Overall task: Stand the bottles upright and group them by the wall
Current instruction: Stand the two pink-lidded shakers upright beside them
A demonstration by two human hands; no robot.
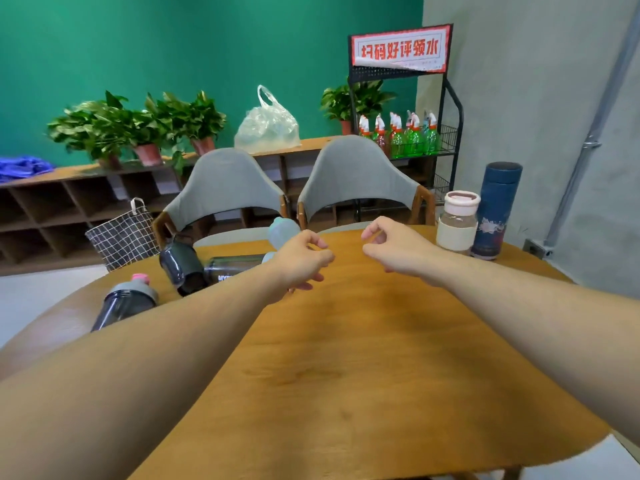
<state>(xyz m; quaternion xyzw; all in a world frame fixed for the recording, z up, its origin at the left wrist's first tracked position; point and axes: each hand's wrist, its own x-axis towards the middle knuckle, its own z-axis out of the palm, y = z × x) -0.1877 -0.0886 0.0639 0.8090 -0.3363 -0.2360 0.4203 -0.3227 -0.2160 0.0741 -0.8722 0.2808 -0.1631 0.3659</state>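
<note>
Neither grip held anything: my left hand (301, 261) and right hand (391, 251) hovered with fingers loosely curled over the table (346, 358). By the wall, 2 bottles stood upright, the blue flask (497, 209) and white-sleeved bottle (457, 221). Several dark bottles (180, 265) lay toppled at left. I judged the next fetch was due: left hand reaching back for the nearest.

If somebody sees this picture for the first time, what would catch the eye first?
Probably the two bare forearms reaching over the round wooden table, left hand and right hand empty above it. Next, the tall dark blue flask standing upright at the right by the grey wall, and the dark bottles lying at the left.
</note>
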